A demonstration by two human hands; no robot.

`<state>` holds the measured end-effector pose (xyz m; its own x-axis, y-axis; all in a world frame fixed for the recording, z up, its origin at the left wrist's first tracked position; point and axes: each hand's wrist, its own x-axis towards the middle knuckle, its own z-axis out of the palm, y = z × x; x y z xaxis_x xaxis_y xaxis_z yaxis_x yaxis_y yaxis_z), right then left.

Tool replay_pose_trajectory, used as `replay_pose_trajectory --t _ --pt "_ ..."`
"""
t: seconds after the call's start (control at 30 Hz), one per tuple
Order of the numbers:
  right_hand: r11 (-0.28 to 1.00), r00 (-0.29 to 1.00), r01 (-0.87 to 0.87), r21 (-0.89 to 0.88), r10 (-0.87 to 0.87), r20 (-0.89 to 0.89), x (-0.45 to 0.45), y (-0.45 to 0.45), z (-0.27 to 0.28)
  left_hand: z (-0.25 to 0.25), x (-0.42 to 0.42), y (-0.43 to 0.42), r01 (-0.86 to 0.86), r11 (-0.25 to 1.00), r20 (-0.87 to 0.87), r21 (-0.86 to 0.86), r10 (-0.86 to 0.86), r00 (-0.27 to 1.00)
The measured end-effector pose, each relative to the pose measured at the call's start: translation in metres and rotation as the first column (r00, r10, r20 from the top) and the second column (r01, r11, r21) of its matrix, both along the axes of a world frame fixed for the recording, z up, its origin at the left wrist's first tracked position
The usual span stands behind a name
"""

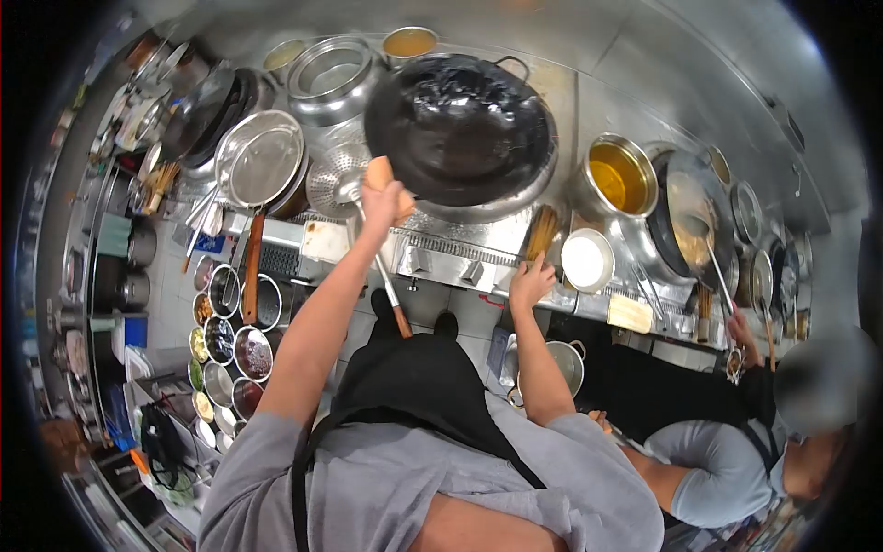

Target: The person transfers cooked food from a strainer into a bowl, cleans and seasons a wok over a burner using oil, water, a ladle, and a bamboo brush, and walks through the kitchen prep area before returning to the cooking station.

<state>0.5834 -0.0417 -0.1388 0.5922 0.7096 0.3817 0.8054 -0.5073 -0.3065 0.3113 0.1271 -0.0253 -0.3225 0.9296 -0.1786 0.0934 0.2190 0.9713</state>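
Note:
My left hand [381, 204] is closed on a folded tan cloth [379, 173] at the near-left rim of a large black wok [455, 138]. The wok's inside looks wet and shiny, and it sits on the range in front of me. In my right hand [531, 281] is a bamboo wok brush [544, 230], bristles pointing away from me, just off the wok's near-right side. A perforated skimmer [333, 175] lies left of the wok, its long handle passing under my left forearm toward me.
At right stand a pot of yellow oil [618, 175], a white bowl [587, 260] and a second wok [692, 207], where a co-worker's hand [743, 333] is near a ladle. A mesh strainer [261, 156] rests at left, above several ingredient tins [253, 353]. A steel pot [333, 72] stands behind.

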Motion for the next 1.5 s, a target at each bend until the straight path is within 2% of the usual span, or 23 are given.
replay_pose_trajectory --t 0.07,0.1,0.13,0.17,0.23,0.27,0.3,0.4,0.47,0.53,0.63,0.7,0.77,0.83,0.9,1.0,1.07,1.1,1.13,1.2,1.27,1.33,1.5 --pt "0.977 0.977 -0.211 0.009 0.211 -0.033 -0.028 0.003 0.028 -0.053 0.01 0.019 0.055 0.998 0.093 -0.013 -0.054 0.994" --pt "0.923 0.92 -0.384 0.023 0.385 -0.07 -0.048 0.003 0.04 -0.021 0.027 0.011 0.015 0.996 0.159 -0.087 -0.001 0.987" --pt "0.805 0.736 -0.534 0.259 0.593 -0.327 -0.07 0.003 0.024 -0.046 0.034 0.024 0.003 0.996 0.139 -0.091 0.01 0.99" --pt "0.849 0.632 -0.5 0.17 0.493 -0.598 -0.105 -0.003 0.013 -0.048 0.045 0.029 -0.014 0.995 0.18 -0.1 0.032 0.983" --pt "0.694 0.346 -0.719 -0.051 0.292 -0.892 -0.153 -0.011 0.019 -0.036 0.055 0.027 -0.003 0.984 0.186 -0.18 0.037 0.982" --pt "0.638 0.382 -0.763 -0.103 0.318 -0.868 -0.176 -0.019 -0.022 -0.03 0.054 0.023 0.014 0.968 0.192 -0.252 0.036 0.981" --pt "0.584 0.223 -0.809 -0.057 0.217 -0.95 -0.191 -0.025 -0.06 -0.033 0.049 0.022 -0.005 0.966 0.201 -0.258 0.059 0.978" --pt "0.461 0.106 -0.867 -0.188 -0.198 -0.975 -0.211 -0.02 -0.011 -0.03 0.022 0.022 0.411 0.884 0.527 -0.222 -0.246 0.813" --pt "0.666 0.407 -0.715 -0.212 0.15 -0.901 -0.21 -0.04 -0.049 0.0 -0.012 0.007 0.585 0.773 0.714 -0.246 -0.263 0.648" --pt "0.692 0.479 -0.719 0.069 0.565 -0.672 -0.194 -0.042 -0.018 0.016 -0.05 -0.019 0.652 0.746 0.712 -0.138 -0.383 0.588" --pt "0.736 0.469 -0.67 -0.098 0.317 -0.824 -0.198 -0.022 0.065 0.075 -0.116 -0.077 0.577 0.81 0.73 -0.109 -0.329 0.6" --pt "0.817 0.219 -0.568 -0.102 0.03 -0.975 -0.21 0.009 0.1 0.095 -0.152 -0.108 0.465 0.879 0.745 -0.104 -0.241 0.622" --pt "0.72 0.243 -0.693 -0.036 0.187 -0.952 -0.206 0.073 0.107 0.104 -0.171 -0.121 0.418 0.902 0.778 -0.108 -0.185 0.601" --pt "0.795 0.203 -0.604 0.055 0.221 -0.954 -0.232 0.161 0.137 0.109 -0.182 -0.128 0.271 0.944 0.749 -0.191 -0.038 0.661" --pt "0.685 0.448 -0.689 0.235 0.658 -0.605 -0.247 0.254 0.124 0.11 -0.189 -0.124 0.218 0.963 0.729 -0.159 -0.034 0.683" --pt "0.714 0.613 -0.689 0.125 0.666 -0.425 -0.28 0.366 0.105 0.131 -0.213 -0.124 0.18 0.98 0.717 -0.086 -0.065 0.694" --pt "0.741 0.559 -0.668 0.06 0.554 -0.617 -0.297 0.417 0.099 0.163 -0.23 -0.13 0.15 0.983 0.67 -0.11 -0.038 0.741" --pt "0.81 0.178 -0.574 0.116 0.262 -0.949 -0.3 0.438 0.096 0.171 -0.232 -0.134 0.043 0.998 0.633 -0.055 0.002 0.775" --pt "0.878 -0.313 -0.467 0.1 -0.058 -0.948 -0.307 0.435 0.117 0.178 -0.237 -0.139 0.051 0.997 0.624 -0.051 -0.008 0.781" --pt "0.877 -0.441 -0.472 0.085 -0.151 -0.885 -0.302 0.421 0.135 0.19 -0.248 -0.149 -0.012 0.985 0.671 -0.171 0.125 0.731" --pt "0.91 -0.834 -0.388 0.144 -0.281 -0.474 -0.289 0.414 0.127 0.202 -0.248 -0.151 -0.035 0.984 0.657 -0.174 0.142 0.74" --pt "0.92 -0.912 -0.311 0.239 -0.219 -0.345 -0.278 0.383 0.133 0.205 -0.252 -0.155 0.022 0.975 0.758 -0.222 0.158 0.632" --pt "0.924 -0.978 -0.188 0.332 -0.145 -0.15 -0.237 0.289 0.202 0.217 -0.239 -0.155 0.08 0.966 0.718 -0.245 0.125 0.684"
